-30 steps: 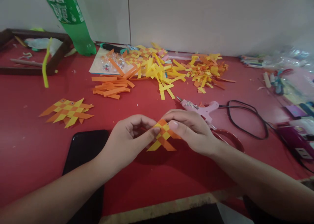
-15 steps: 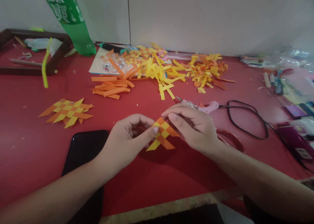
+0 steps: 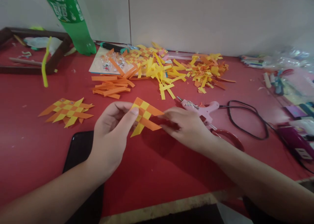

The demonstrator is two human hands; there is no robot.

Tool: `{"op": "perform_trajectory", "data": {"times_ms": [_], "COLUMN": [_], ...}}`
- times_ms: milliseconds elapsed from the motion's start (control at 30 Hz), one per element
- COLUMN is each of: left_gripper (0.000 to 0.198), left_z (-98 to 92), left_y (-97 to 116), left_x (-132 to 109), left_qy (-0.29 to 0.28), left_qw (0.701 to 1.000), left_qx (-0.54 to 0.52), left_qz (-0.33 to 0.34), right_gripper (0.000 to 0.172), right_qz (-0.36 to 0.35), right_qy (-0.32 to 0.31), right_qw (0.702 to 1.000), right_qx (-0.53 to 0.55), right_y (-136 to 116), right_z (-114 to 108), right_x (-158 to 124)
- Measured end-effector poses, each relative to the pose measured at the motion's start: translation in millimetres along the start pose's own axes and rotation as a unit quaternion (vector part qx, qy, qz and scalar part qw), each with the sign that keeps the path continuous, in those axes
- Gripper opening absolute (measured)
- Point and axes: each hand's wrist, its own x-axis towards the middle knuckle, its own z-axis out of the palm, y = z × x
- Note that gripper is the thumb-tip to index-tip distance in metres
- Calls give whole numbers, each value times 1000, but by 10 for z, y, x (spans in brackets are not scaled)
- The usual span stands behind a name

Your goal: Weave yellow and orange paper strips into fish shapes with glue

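My left hand (image 3: 114, 129) pinches a woven paper fish (image 3: 144, 114) of orange and yellow strips by its left edge, between thumb and fingers. The piece is held above the table, its pointed strip ends toward the right and downward. Beside those ends is my right hand (image 3: 186, 125), slightly blurred, fingers bent with a gap between them and nothing visible in them. A pink glue gun (image 3: 202, 111) lies just behind the right hand. Farther left, a finished-looking woven fish with small eyes (image 3: 67, 112) rests on the table.
Orange strips (image 3: 113, 86), yellow strips (image 3: 159, 70) and a pile of scraps (image 3: 208, 70) lie along the back. A green bottle (image 3: 80, 37) stands behind. A black phone (image 3: 78, 148) lies under my left arm; a black cord (image 3: 245, 135) loops on the right, near red-handled pliers (image 3: 230, 135).
My left hand has carried the woven paper piece left and slightly up, tilting it. The right hand has come away from its top edge and moved lower, uncovering more of the glue gun.
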Motion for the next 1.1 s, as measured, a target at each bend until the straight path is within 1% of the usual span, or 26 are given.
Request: {"op": "perform_trajectory", "data": {"times_ms": [67, 167, 267, 333, 400, 467, 533, 600, 700, 767, 800, 867, 900, 933, 1000, 1033, 1067, 1100], "left_gripper": [13, 14, 14, 13, 13, 13, 13, 13, 12, 12, 11, 10, 11, 13, 17, 19, 21, 23], "left_z": [7, 30, 51, 55, 53, 50, 46, 42, 32, 23, 20, 15, 14, 15, 17, 19, 19, 17], "left_y": [10, 30, 40, 40, 37, 33, 25, 13, -17, -36, -44, -53, -54, -53, -49, -48, -47, -49], "left_x": [21, 46, 62, 66, 64, 61, 58, 56, 58, 60, 61, 60, 59, 57, 50, 47, 45, 42], "left_qy": [16, 32, 44, 46, 44, 42, 35, 15, -24, -40, -43, -47, -48, -49, -55, -59, -63, -67], "left_qw": [999, 997, 996, 996, 996, 995, 996, 997, 997, 997, 997, 997, 996, 996, 995, 994, 993, 992], "left_qx": [-20, -38, -43, -45, -46, -47, -48, -37, -8, 5, 9, 18, 25, 31, 41, 43, 44, 46], "left_qz": [-24, -53, -64, -65, -67, -71, -70, -69, -68, -66, -65, -66, -66, -66, -69, -77, -86, -96], "right_gripper": [13, 10, 12, 12, 14, 21, 23, 23, 19, 19, 21, 27, 31, 37, 46, 47, 44, 39], "right_qz": [8, 18, 2, -7, 1, 28, 69, 113, 174, 192, 201, 212, 210, 198, 192, 185, 174, 157], "right_qy": [-13, -2, 16, 47, 88, 120, 138, 149, 163, 209, 189, 120, 67, 15, -66, -99, -118, -123], "right_qw": [1000, 1000, 1000, 999, 996, 992, 988, 982, 971, 957, 957, 961, 963, 963, 958, 956, 958, 963], "right_qx": [-4, -2, 12, 17, 8, -7, -17, -18, -29, -68, -94, -134, -157, -182, -205, -203, -193, -180], "right_y": [2, -14, -20, -22, -31, -50, -69, -68, 19, 150, 236, 435, 542, 649, 850, 938, 1012, 1069], "right_z": [5, -3, -10, -8, -4, -9, -51, -162, -465, -695, -795, -936, -973, -989, -977, -958, -936, -912], "right_x": [-5, -9, -8, -6, -5, -2, 6, 20, 29, -2, -34, -134, -196, -262, -386, -434, -469, -488]}}
